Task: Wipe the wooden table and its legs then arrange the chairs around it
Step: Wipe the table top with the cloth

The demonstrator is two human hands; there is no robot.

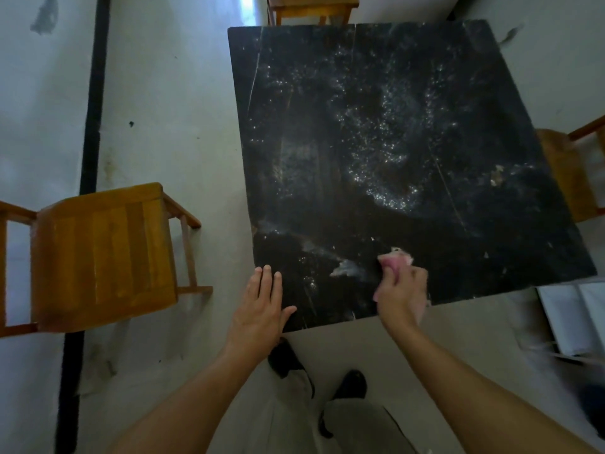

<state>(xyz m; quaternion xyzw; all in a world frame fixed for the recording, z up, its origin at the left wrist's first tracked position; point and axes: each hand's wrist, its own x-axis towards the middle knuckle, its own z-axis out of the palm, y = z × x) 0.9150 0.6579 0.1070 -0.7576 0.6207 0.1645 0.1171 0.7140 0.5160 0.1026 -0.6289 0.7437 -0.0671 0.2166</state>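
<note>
A square dark table (393,142) fills the middle of the view, its top speckled with glinting wet spots and pale smears. My right hand (401,291) presses a pink cloth (394,259) onto the top near the front edge. My left hand (262,303) lies flat, fingers together, on the table's front left corner. A wooden chair (101,253) stands to the left, apart from the table. A second chair (569,172) shows at the right edge, partly under the table. A third chair (311,8) stands beyond the far side. The table legs are hidden.
A black stripe (91,126) runs along the pale floor at the left. A white framed object (576,316) lies on the floor at the right front. My trouser legs and dark shoes (350,385) stand just in front of the table.
</note>
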